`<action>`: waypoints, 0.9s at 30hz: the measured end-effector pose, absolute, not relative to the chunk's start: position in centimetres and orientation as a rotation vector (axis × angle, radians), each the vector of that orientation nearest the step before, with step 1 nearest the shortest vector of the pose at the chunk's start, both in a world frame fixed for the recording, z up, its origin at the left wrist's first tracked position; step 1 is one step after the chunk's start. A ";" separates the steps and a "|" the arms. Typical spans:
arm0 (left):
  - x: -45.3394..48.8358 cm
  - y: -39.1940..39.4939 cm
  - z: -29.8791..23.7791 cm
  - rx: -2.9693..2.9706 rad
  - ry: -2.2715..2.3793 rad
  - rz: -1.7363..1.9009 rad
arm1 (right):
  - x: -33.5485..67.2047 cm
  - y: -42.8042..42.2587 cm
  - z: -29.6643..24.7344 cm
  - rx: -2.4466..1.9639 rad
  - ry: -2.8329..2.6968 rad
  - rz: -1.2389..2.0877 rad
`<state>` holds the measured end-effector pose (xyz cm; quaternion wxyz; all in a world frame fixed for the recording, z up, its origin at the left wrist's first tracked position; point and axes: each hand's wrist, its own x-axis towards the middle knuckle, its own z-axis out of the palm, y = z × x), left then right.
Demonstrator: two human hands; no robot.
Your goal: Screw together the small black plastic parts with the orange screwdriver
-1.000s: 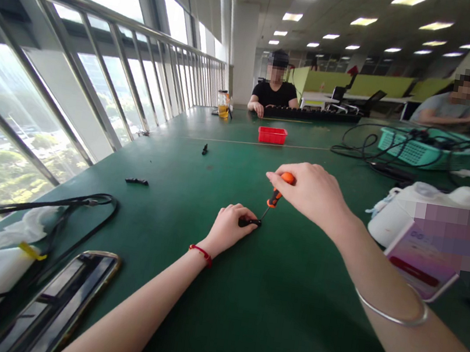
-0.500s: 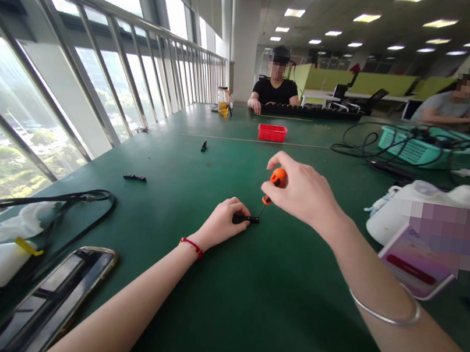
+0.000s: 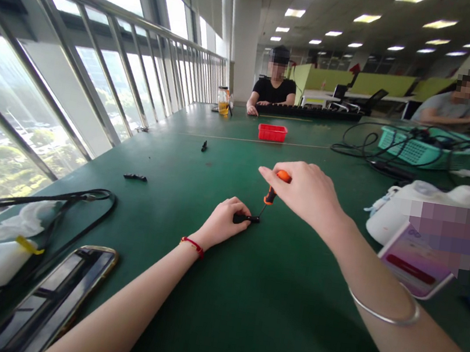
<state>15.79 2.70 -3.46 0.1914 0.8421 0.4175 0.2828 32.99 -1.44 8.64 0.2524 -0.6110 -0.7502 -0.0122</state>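
Observation:
My left hand (image 3: pixel 228 220) pinches a small black part (image 3: pixel 252 219) against the green tabletop (image 3: pixel 218 291). Its fingers cover the part's left end. An orange and black screwdriver (image 3: pixel 271 195) leans slightly, its thin shaft reaching down to the right end of that part. My right hand (image 3: pixel 306 188) is closed around the handle from the right, thumb stretched to the left across it. The contact between tip and part is too small to make out.
Two loose black pieces (image 3: pixel 134 177) (image 3: pixel 204 146) lie to the left. A red tray (image 3: pixel 272 133) sits beyond my hands. Phone (image 3: pixel 62 297) and cables (image 3: pixel 95 196) are at near left; a white bottle (image 3: pixel 388 216) and teal basket (image 3: pixel 423 158) at right. A person (image 3: pixel 274 91) sits opposite.
My right hand has turned on the screwdriver: the thumb and fingers have shifted, and the handle is a little more to the right. My left hand and the black part have stayed put.

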 end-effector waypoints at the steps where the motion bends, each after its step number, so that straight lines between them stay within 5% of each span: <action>1: 15.8 2.7 -3.5 2.367 1.174 0.794 | 33.0 -1.4 8.6 -1.656 -2.040 -0.041; 27: 15.7 2.8 -3.7 2.385 1.153 0.810 | 33.7 -0.8 8.6 -1.679 -1.993 -0.089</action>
